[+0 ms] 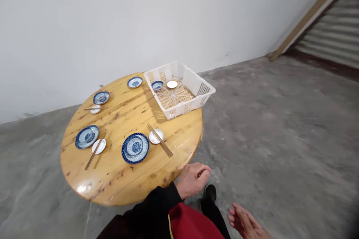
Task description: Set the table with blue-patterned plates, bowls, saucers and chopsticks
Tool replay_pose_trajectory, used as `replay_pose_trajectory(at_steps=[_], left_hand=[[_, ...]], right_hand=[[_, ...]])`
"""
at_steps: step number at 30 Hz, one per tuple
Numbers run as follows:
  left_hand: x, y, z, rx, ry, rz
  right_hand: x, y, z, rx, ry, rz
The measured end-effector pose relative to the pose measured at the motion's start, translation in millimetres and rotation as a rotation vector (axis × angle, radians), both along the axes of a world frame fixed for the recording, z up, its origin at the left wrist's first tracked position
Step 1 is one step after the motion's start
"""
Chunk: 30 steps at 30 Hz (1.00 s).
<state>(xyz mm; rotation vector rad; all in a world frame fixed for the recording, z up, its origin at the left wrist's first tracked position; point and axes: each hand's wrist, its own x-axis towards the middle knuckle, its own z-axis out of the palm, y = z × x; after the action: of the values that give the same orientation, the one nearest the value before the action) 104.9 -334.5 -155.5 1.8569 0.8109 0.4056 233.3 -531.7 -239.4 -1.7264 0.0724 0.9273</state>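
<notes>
My left hand (194, 179) hangs beside the front right edge of the round wooden table (140, 179), its fingers loosely curled with nothing seen in them. Lower right, my right hand (246, 223) is over the floor, fingers stretched and apart, holding nothing. Nearest on the table is a blue-and-white plate (143, 157) bearing a smaller blue-and-white dish (135, 148). To its right, a pair of chopsticks (164, 145) lies across a small white saucer (155, 140). A white plastic basket (188, 108) at the table's right back holds a blue-and-white bowl (157, 85) and a white saucer (172, 84).
On the left are another blue-patterned plate (81, 138) and a white saucer (101, 147) with chopsticks (92, 158) across it. Farther back stand a plate (105, 97), a saucer (95, 109) with chopsticks, and a lone plate (135, 81). A white wall (112, 26) rises behind.
</notes>
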Motion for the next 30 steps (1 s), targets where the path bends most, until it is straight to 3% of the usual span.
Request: replay_pose_trajectory(at_steps=[8,12,16,19,24,27,30], left_hand=[[49.4,81.6,31.5,0.097,-0.038,0.460],[77.7,144.0,61.4,0.154,-0.091,0.670],[102.9,222.1,83.1,0.161,-0.047,0.748],[113.0,278.5,87.6,0.058,0.025,0.799],[113.9,352.7,81.6,-0.095,0.155,0.915],[114.1,390.2,68.9,-0.147,0.140,0.951],[116.9,419.4,47.9,-0.211,0.101,1.055]], right_hand=[[139.7,118.7,28.5,0.099,-0.038,0.106],[212.0,170.6,47.3,0.189,-0.113,0.242],[266.1,225.9,83.3,0.299,-0.271,0.375],[286.8,275.0,122.5,0.410,-0.386,0.502],[290.8,352.3,180.3,0.545,-0.536,0.625],[286.2,389.5,200.8,0.581,-0.599,0.696],[278.8,417.5,208.0,0.585,-0.646,0.797]])
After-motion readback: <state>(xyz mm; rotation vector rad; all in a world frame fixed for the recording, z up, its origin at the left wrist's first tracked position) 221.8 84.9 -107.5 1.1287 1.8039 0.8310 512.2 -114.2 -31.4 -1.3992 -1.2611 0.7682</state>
